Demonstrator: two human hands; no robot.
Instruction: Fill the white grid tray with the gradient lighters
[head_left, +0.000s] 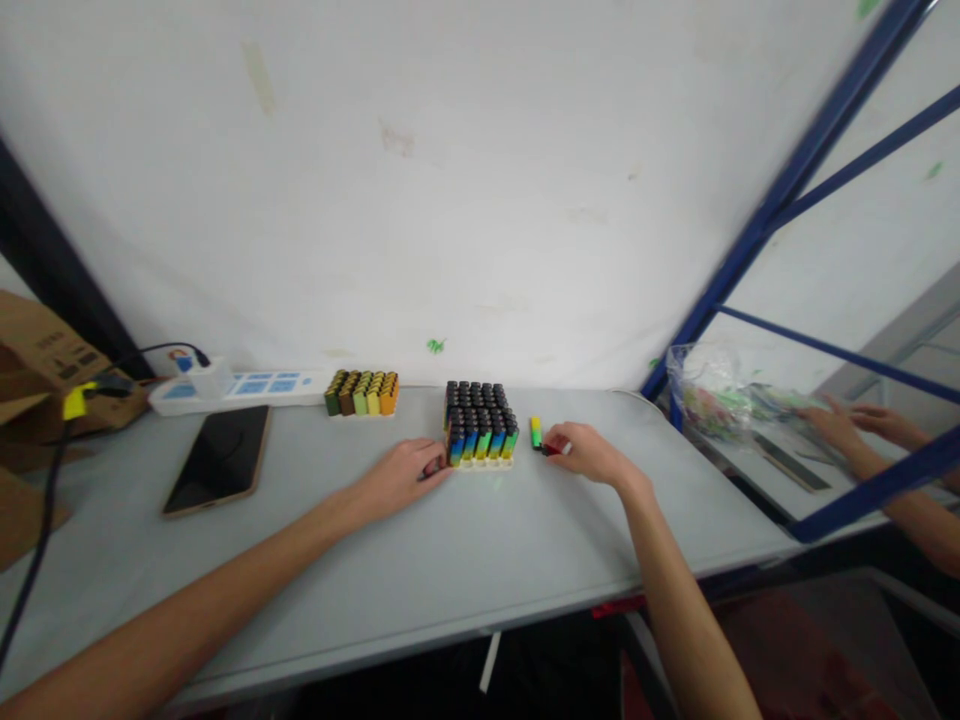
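Note:
A block of lighters (pixel 481 420) with black tops and blue, green and yellow bodies stands upright in a white tray (pixel 484 464). My left hand (pixel 409 472) rests at the tray's left side, fingers curled; a small dark object (pixel 430 468) shows at them, too little of it to name. On the right, my right hand (pixel 581 450) pinches a red lighter (pixel 553 450) with a black end, low over the table. A yellow-green lighter (pixel 535 432) lies loose between the tray and that hand.
Behind on the left is a second tray of green, brown and orange pieces (pixel 361 393). Left of it are a power strip (pixel 270 386), a phone (pixel 220 460) and a cardboard box (pixel 56 350). Past a blue frame (pixel 739 265), another person's hands (pixel 847 425) are near a plastic bag (pixel 712 395).

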